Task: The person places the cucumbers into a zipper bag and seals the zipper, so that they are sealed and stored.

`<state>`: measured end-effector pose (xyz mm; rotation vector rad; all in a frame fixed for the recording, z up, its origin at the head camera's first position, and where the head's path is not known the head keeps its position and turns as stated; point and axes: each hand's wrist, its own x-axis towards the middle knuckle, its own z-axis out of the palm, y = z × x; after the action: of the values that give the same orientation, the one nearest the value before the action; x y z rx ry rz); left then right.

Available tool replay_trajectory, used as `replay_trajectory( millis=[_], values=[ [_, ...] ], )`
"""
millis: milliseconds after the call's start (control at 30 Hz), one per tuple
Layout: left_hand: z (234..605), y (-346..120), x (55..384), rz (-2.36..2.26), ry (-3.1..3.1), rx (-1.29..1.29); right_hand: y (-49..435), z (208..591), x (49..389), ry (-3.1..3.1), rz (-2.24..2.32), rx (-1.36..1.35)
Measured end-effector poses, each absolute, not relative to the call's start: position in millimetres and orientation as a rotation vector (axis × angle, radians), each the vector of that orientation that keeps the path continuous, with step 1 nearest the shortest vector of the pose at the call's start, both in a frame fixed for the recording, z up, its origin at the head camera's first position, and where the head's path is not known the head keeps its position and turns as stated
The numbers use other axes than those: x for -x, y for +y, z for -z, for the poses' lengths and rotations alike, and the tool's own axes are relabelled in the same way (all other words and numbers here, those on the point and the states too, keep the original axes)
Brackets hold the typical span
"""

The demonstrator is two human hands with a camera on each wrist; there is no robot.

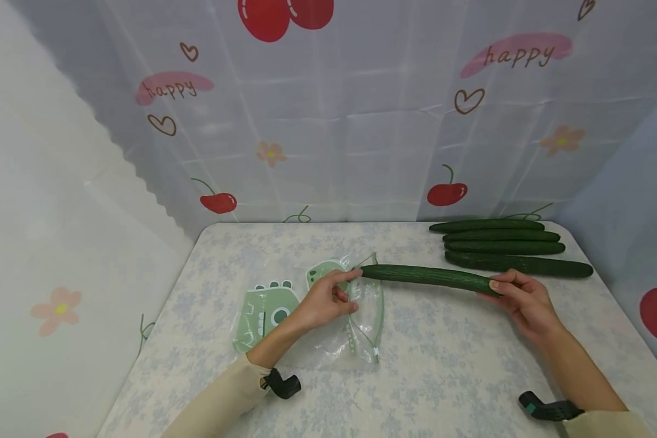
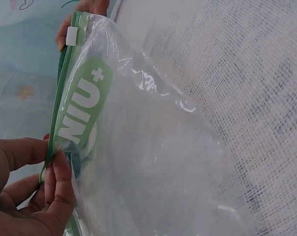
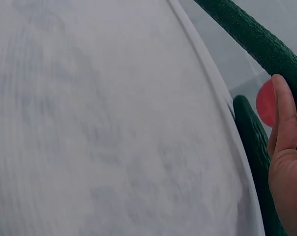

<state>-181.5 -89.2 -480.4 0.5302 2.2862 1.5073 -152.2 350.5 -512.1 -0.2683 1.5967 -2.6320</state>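
My right hand [image 1: 527,304] grips a long dark green cucumber [image 1: 424,275] near its right end, thumb lying along it in the right wrist view. The cucumber is held nearly level, and its left end overlaps the mouth of a clear zip bag [image 1: 365,313] in the head view. That bag has a green zip edge [image 2: 62,93] with a white slider [image 2: 72,36] and a green cartoon print [image 1: 252,313]. My left hand [image 1: 324,299] pinches the zip edge between thumb and fingers, holding the mouth side up. The cucumber's tip is beside the left fingertips.
Several more cucumbers [image 1: 520,264] lie side by side at the table's back right, beyond my right hand. A pale floral cloth covers the table [image 1: 432,365]. Printed curtains [image 1: 356,164] stand behind the table and at its sides.
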Motion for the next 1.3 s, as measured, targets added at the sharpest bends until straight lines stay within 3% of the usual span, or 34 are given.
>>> replay_trajectory(
  millis=[867, 1300],
  values=[
    [474.5, -78.2, 177.7, -1.422, 2.311, -0.616, 281.3, 519.0, 167.2, 1.639, 2.537, 0.124],
    [470.7, -73.7, 177.1, -1.401, 2.311, -0.657, 239.8, 513.8, 177.1, 1.615, 2.495, -0.110]
  ],
)
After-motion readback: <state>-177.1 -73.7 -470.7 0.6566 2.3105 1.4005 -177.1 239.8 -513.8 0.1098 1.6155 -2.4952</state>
